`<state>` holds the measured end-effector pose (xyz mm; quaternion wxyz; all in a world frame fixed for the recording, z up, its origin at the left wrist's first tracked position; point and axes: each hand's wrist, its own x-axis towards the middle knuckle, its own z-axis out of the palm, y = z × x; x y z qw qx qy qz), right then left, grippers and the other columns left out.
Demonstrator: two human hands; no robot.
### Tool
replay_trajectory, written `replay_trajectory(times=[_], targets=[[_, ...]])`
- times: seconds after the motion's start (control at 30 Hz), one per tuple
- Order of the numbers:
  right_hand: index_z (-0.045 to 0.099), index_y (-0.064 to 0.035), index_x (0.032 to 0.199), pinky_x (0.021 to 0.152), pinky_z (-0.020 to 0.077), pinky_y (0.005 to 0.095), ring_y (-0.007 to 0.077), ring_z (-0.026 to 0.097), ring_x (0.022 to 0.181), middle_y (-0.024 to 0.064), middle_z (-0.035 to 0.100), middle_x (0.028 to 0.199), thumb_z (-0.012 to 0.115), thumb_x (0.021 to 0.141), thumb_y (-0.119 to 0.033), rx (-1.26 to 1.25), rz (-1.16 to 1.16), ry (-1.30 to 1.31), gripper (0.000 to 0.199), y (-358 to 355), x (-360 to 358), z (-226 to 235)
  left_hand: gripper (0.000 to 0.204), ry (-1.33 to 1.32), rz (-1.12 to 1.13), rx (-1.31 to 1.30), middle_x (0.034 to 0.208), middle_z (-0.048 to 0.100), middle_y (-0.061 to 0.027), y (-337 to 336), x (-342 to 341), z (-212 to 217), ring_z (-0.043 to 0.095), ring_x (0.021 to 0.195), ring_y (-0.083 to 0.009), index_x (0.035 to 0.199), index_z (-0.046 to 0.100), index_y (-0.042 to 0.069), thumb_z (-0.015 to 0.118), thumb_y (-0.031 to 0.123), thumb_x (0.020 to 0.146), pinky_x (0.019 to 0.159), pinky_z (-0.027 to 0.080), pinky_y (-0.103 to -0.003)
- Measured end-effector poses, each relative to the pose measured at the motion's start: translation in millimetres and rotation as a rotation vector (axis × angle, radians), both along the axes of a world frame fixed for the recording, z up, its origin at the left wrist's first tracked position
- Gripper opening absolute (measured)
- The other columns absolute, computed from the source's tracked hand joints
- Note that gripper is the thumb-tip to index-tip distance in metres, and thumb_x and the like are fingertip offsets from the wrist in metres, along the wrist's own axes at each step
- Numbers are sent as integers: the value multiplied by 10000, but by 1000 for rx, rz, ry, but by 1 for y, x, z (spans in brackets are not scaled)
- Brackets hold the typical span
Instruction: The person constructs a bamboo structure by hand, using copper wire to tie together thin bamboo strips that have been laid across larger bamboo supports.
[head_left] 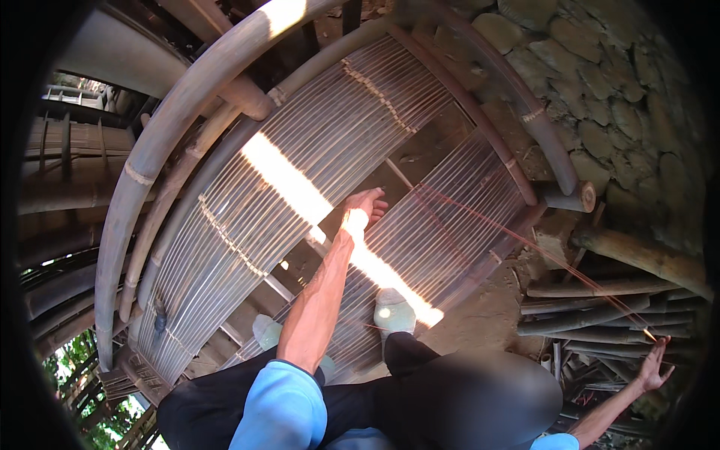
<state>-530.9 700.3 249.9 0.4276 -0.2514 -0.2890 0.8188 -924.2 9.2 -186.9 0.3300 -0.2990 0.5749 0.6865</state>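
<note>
- Person is standing over a big bamboo warping frame [172,112], looking straight down at it. Thick curved bamboo poles run along the far-left side, with thinner wooden bars crossing underneath.
- Pale warp threads [300,150] are stretched in a wide sheet across the frame, near-left to far-right. A second sheet sits lower and to the right of the first.
- A strip of sunlight [300,191] cuts diagonally across the threads, really bright, washing out detail where it lands.
- Left hand [365,206] is reached far out over the middle of the frame, down among the threads of the lower sheet. Fingers look loosely curled together; I can't tell if they're actually pinching a thread, the glare hits the wrist right there.
- A reddish thread [540,251] runs from near that left hand, out to the right over the dirt, toward the right hand.
- Right hand [655,365] is way out at the near right, well apart from the frame, fingers spread, with the reddish thread passing by the fingertips.
- Two feet in pale shoes [393,311] are planted at the near edge of the frame.
- Stone wall [615,97] at the far right, pile of cut bamboo poles [592,307] on the ground at right.
</note>
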Motion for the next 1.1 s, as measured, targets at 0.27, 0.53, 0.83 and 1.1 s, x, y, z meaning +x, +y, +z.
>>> replay_trajectory(times=[0.27, 0.53, 0.83, 1.1], targets=[[638, -65, 1283, 997, 504, 457, 340, 647, 1145, 177, 688, 1221, 746, 808, -508, 1255, 524, -2516, 658, 100, 124, -61, 397, 27, -35, 108, 889, 724, -125, 62, 4, -20, 649, 705, -166, 1201, 688, 1, 627, 306, 954, 672, 541, -311], [626, -31, 1303, 1039, 460, 425, 324, 570, 1202, 196, 622, 1220, 816, 832, -367, 1506, 691, -1088, 609, -352, -292, -304, 343, 155, 27, -29, 831, 721, -106, 18, 9, -6, 645, 700, -150, 1128, 704, -14, 628, 268, 949, 669, 521, -290], [685, -15, 978, 647, 544, 303, 171, 671, 672, 76, 692, 811, 709, 938, -161, 750, 927, -1056, 153, -411, -331, -318, 257, 135, 120, 3, 785, 678, -93, 20, 20, -3, 619, 640, -122, 1098, 685, -6, 671, 204, 950, 572, 522, -253], [640, -89, 899, 451, 251, 171, -15, 347, 534, -96, 408, 653, 681, 973, -185, 633, 496, -971, 128, -228, -227, -186, 313, 156, 54, -41, 800, 697, -88, 18, 13, -2, 623, 653, -122, 1088, 704, -16, 679, 259, 939, 611, 515, -273]])
